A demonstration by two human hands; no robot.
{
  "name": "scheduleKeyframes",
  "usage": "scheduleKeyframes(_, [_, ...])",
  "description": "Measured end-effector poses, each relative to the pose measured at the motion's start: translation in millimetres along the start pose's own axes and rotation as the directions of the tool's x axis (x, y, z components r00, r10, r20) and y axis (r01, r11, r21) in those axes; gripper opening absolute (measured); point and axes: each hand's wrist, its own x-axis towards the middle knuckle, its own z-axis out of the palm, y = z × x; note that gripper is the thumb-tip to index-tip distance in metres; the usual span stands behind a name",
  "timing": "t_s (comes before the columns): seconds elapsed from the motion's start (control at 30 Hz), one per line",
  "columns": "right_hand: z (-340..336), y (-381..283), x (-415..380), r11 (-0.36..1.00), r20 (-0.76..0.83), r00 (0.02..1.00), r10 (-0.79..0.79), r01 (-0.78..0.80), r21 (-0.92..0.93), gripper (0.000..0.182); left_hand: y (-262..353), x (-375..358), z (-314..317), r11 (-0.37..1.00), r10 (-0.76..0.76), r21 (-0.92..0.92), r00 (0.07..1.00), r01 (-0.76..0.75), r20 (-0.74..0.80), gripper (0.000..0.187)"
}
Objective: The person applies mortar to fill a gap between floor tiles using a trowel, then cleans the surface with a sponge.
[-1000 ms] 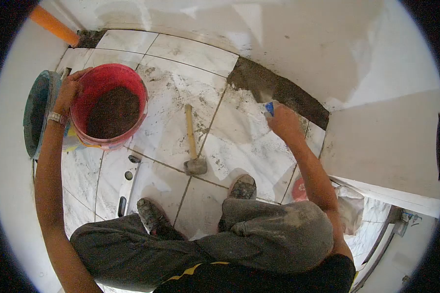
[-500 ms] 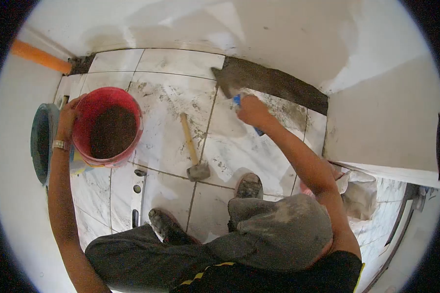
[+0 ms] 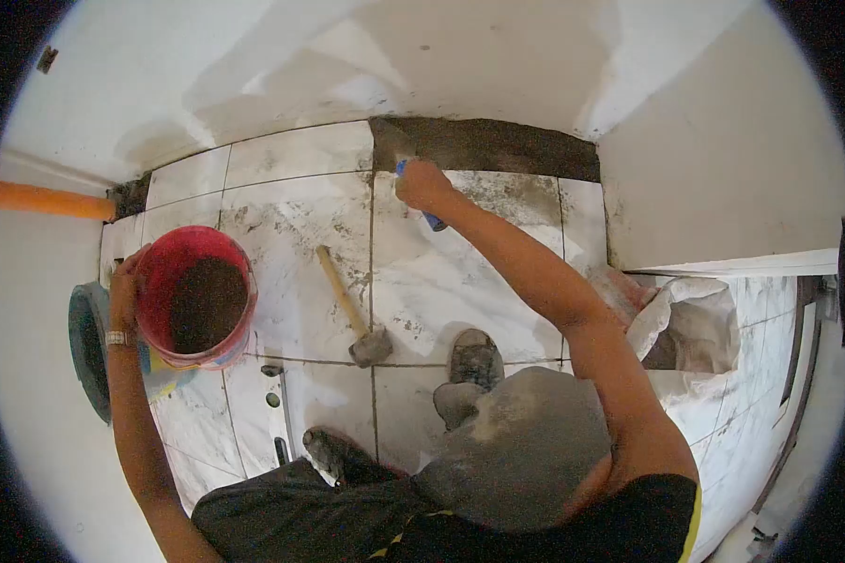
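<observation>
in the head view, the left hand [image 3: 125,286] is gripping the red bucket [image 3: 155,302] at its rim. the bucket is standing on the tiles [image 3: 300,220] beside the green bucket [image 3: 88,347] and holding dark mix [image 3: 207,305]. the right hand [image 3: 423,186] is holding the trowel [image 3: 436,223], closed around its blue handle. the blade is lying over the dark strip [image 3: 507,145] along the wall [image 3: 498,66]; contact is unclear. the mallet [image 3: 345,296] is resting between bucket and trowel, untouched.

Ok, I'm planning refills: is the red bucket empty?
Not empty: dark material shows inside the red bucket; how deep it goes, I cannot tell.
</observation>
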Motion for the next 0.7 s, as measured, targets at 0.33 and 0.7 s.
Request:
scheduleKeyframes(0.33, [-7.5,21.0,-20.9,0.999,-0.085,0.996,-0.021,0.023,0.022,0.033,-5.4,3.7,-5.6,0.993,0.115,-0.014,0.992,-0.114,0.056,0.047])
scheduleKeyframes(0.7, [-61.8,77.5,-75.1,0.961,-0.159,0.981,0.111,-0.147,-0.232,0.042,-0.2,-7.8,-12.9,0.989,0.145,0.021,0.988,-0.146,0.054,0.054])
